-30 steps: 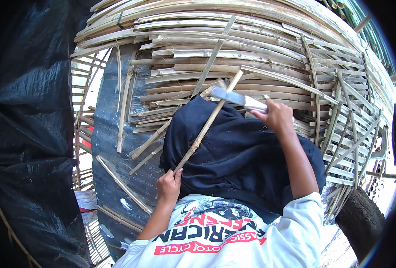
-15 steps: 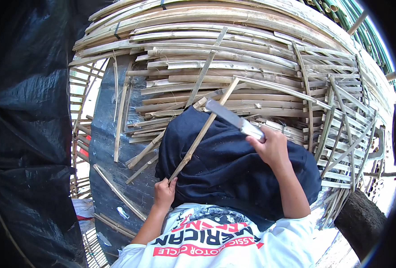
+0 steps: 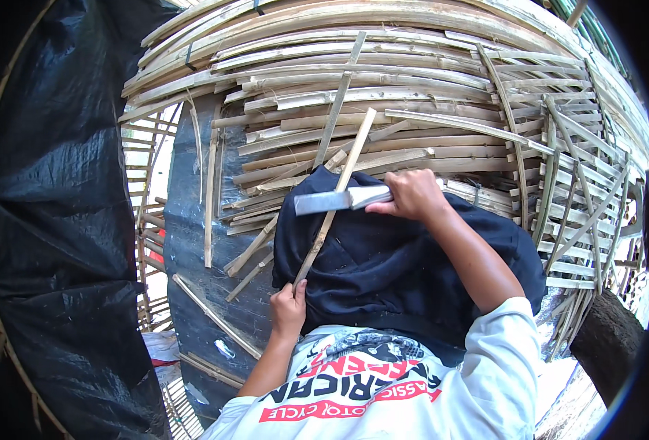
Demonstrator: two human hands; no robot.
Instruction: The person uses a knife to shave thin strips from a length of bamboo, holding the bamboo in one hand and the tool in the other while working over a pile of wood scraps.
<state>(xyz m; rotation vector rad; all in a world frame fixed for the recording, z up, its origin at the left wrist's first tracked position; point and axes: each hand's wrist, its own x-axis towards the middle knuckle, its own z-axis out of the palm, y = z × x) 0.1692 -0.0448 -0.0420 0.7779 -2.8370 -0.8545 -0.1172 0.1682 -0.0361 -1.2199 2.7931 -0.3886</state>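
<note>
My left hand [image 3: 288,309] is closed around the near end of a narrow bamboo strip [image 3: 312,257]. The strip slants up and away across the dark cloth [image 3: 390,264] over my lap, its far end over the stacked bamboo. In my right hand [image 3: 414,195] is a broad, square-ended knife [image 3: 321,203] with a pale handle, most of which the fingers hide. Its blade points left and lies across the strip near the strip's middle; whether it touches cannot be told.
Many split bamboo slats [image 3: 383,95] are stacked in front. A woven bamboo lattice [image 3: 570,169] stands at right, with a dark log [image 3: 606,334] nearer me. Loose strips [image 3: 214,315] lie on a dark sheet [image 3: 192,242] at left, beside a hanging black tarp [image 3: 60,220].
The knife has come left and nearer me along the strip, its blade swinging from slanted to nearly level. My left hand keeps its grip. The whole view has shifted slightly.
</note>
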